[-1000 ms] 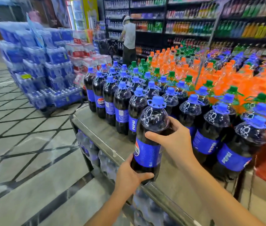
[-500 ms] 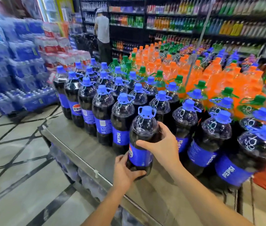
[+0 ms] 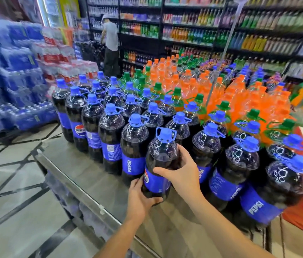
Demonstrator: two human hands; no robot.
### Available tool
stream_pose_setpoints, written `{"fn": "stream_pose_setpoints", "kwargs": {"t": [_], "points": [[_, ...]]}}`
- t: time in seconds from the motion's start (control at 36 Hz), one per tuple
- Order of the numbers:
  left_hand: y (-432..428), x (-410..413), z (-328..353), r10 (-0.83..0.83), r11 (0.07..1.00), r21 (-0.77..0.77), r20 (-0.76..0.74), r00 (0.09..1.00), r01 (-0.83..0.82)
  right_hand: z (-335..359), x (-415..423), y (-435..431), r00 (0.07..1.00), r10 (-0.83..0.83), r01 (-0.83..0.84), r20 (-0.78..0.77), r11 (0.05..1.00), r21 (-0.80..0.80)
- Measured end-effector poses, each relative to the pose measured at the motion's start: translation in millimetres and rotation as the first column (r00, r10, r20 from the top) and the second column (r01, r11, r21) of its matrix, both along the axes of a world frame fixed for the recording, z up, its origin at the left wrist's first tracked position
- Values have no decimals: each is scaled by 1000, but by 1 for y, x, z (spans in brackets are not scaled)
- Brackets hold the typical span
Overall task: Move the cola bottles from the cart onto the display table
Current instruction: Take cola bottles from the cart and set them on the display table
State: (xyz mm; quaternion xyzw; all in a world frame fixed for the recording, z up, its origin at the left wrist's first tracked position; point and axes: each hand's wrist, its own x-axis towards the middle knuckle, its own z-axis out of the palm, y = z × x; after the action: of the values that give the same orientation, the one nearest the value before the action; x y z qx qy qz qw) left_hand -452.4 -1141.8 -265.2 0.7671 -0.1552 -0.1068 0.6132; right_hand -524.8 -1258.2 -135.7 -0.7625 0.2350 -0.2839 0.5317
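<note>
left hand (image 3: 139, 199) curled under bottle (image 3: 161, 155) base, right hand (image 3: 183, 176) wrapped at label (image 3: 156, 181). set base flat on table (image 3: 91, 183), flush with row (image 3: 133, 146), before letting go.

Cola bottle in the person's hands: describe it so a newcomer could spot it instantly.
Start at the grey display table, crowded with blue-capped cola bottles. In the front row beside the bare tabletop strip is the held bottle. Only it is gripped: left hand at the base, right hand around the middle.
</note>
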Motion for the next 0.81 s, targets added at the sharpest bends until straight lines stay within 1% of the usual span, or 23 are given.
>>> {"fn": "stream_pose_setpoints", "kwargs": {"t": [0.06, 0.11, 0.14, 0.22, 0.25, 0.28, 0.31, 0.33, 0.39, 0.42, 0.47, 0.53, 0.69, 0.81], "points": [[-1, -2, 1, 17, 999, -33, -39, 999, -18, -1, 1, -1, 1000, 12, -12, 1, 1000, 10], [-3, -2, -1, 7, 1000, -26, -12, 1000, -7, -3, 2, -3, 1000, 19, -19, 12, 1000, 12], [-4, -3, 1, -10, 1000, 7, 28, 1000, 10, -3, 2, -3, 1000, 21, -21, 21, 1000, 12], [-2, -3, 2, 3, 999, 48, 54, 999, -6, -5, 4, -4, 999, 38, -38, 31, 999, 8], [0, -3, 3, 10, 993, 120, 87, 996, -21, -5, 4, -4, 998, 44, -44, 35, 999, 12], [-1, -1, 0, 5, 988, 155, 86, 996, -18, -6, 4, -4, 998, 45, -46, 40, 999, 18], [-2, -1, -1, 21, 986, 163, 62, 998, -30, -7, 4, -4, 998, 48, -49, 43, 998, 25], [-3, -3, 0, 45, 988, 151, 3, 999, -45, -8, 4, -4, 998, 52, -53, 41, 998, 31], [-4, -9, 6, 80, 987, 144, -49, 996, -72, -8, 4, -2, 998, 60, -61, 31, 998, 33], [-6, -10, 8, 93, 987, 134, -52, 994, -86, -7, 3, 0, 998, 54, -54, 27, 998, 25], [-7, -8, 6, 70, 990, 123, -55, 996, -63, -3, 0, 4, 1000, 23, -23, 8, 1000, -10], [-2, -3, 4, 42, 987, 157, -56, 998, -32, -1, -2, 4, 1000, 4, -4, -20, 1000, -27], [22, 1, 28, -92, 928, 364, 33, 995, 74, 12, -6, 8, 992, 30, -42, -123, 995, -93], [39, 0, 47, -179, 857, 505, 112, 977, 99, 19, -14, 14, 965, 29, -81, -259, 978, -194]]}}
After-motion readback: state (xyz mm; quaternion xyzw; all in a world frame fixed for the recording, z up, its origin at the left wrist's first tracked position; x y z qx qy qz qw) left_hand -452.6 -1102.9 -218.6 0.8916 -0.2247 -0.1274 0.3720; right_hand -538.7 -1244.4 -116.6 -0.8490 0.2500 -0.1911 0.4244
